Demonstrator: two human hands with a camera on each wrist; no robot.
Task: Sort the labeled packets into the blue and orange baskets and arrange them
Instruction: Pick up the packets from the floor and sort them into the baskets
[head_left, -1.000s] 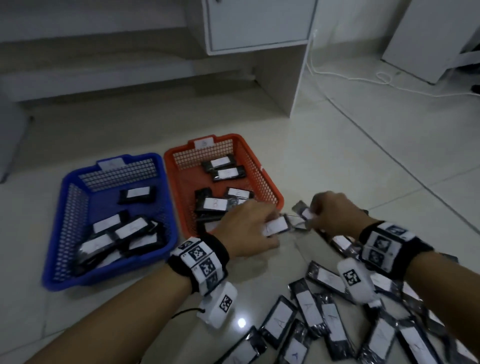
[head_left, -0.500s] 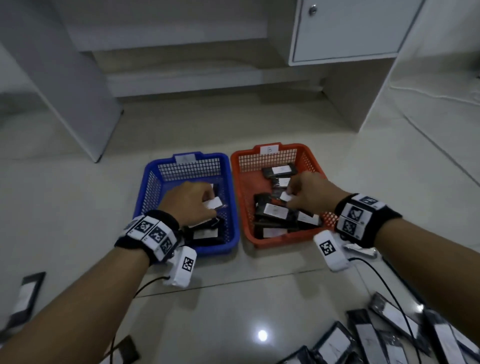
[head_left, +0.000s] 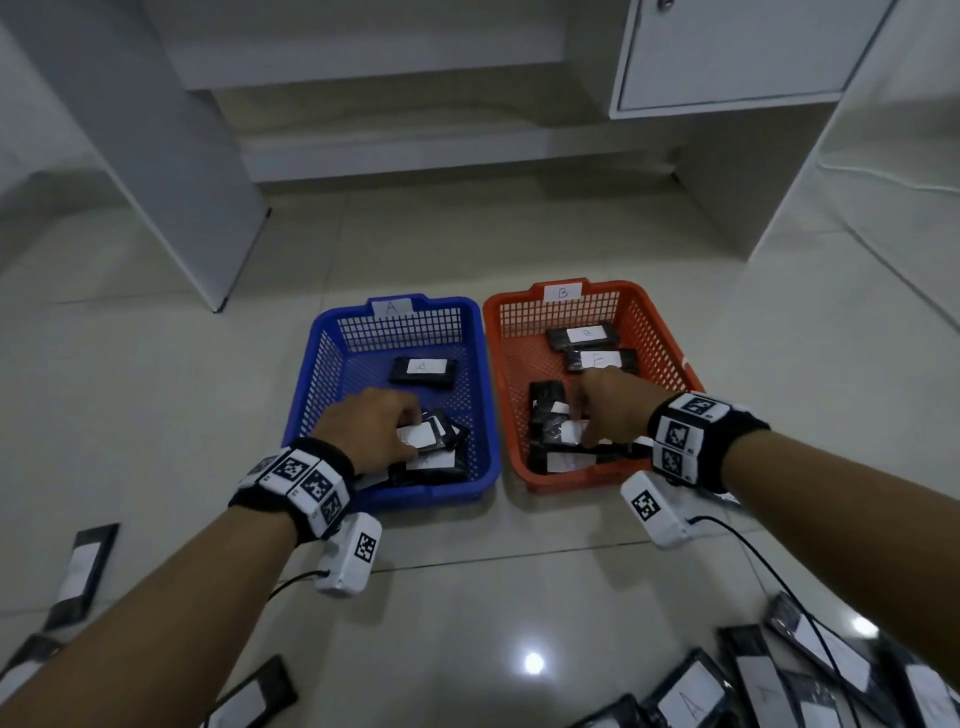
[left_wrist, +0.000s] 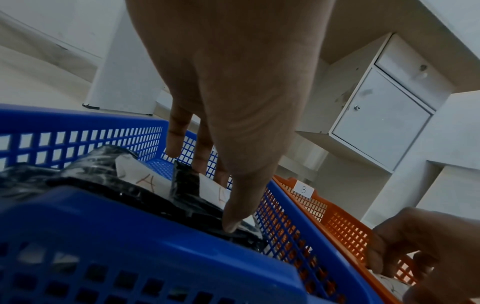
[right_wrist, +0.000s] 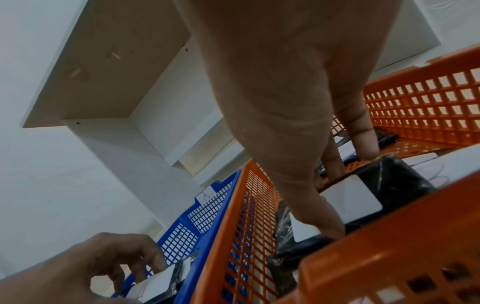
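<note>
The blue basket (head_left: 311, 374), tagged A, holds several black packets with white A labels. My left hand (head_left: 410, 431) is down in its near end, thumb and fingers pinching an A packet (left_wrist: 185, 185) on top of the heap there. The orange basket (head_left: 670, 343), tagged B, holds several B packets. My right hand (head_left: 582, 415) is inside it, with the thumb on a white-labelled packet (right_wrist: 355, 201) and the fingers curled at its far side. The palm hides that packet's letter.
Several loose labelled packets (head_left: 753, 680) lie on the tiled floor at the near right, and a few more packets (head_left: 83, 571) at the near left. A white cabinet (head_left: 727, 52) and a white desk panel (head_left: 156, 156) stand behind the baskets.
Both hands lifted a packet each from the floor pile, carried it left to the baskets, and have now sunk lower, left into the blue, right into the orange.
</note>
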